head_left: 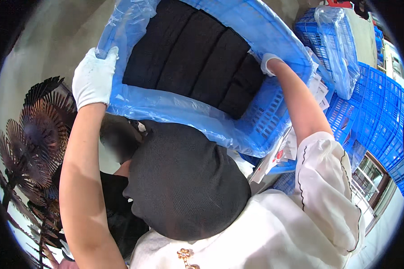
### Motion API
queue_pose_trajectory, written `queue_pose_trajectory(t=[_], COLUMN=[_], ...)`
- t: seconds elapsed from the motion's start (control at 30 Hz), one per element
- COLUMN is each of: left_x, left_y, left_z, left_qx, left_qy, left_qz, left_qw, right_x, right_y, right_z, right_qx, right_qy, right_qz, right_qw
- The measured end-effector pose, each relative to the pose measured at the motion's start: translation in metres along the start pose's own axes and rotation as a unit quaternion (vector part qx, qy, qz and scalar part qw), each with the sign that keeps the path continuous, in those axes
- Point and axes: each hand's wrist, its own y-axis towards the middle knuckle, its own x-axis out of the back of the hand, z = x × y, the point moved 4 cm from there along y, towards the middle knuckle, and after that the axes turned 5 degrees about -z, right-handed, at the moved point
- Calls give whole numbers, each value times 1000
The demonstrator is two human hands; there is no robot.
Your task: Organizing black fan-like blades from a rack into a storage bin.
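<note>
A blue plastic crate (267, 117) lined with clear plastic film (166, 104) takes up the upper middle of the head view. Inside it, folded black cloth bundles (184, 58) lie side by side in a row. My left hand (94, 80), in a white glove, is closed round the crate's left rim and the film there, its thumb on the inner side. At the crate's right end, my white-gloved right hand (270, 63) reaches inside, against the end of the black bundles; its fingers are hidden. A black ribbed cloth (188, 179) bulges up below the crate, before my white top.
Stacked blue crates (377, 103) stand at the right, and another film-draped crate (334, 45) is at the upper right. White printed papers (278, 154) lie by the crate's right side. Brown fan-shaped slatted pieces (36, 134) stand at the left. A person (120, 139) is partly visible beneath the crate.
</note>
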Motion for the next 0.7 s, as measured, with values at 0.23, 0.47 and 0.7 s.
queue_pose_trajectory(t=[0.23,0.47,0.7], left_x=[7,9,8], left_y=[-5,-4,-6], left_z=[5,9,6], left_qx=[2,15,17], left_qy=[16,14,15], left_qz=[-16,-9,-3], left_qw=[1000,1000,1000], right_x=[12,23,19], right_y=[-14,-28,-30], right_z=[-53,-86,-109], right_qx=[-3,5,14], right_qy=[-35,-59,-61], right_qz=[-28,-53,-74], right_qw=[999,997,995])
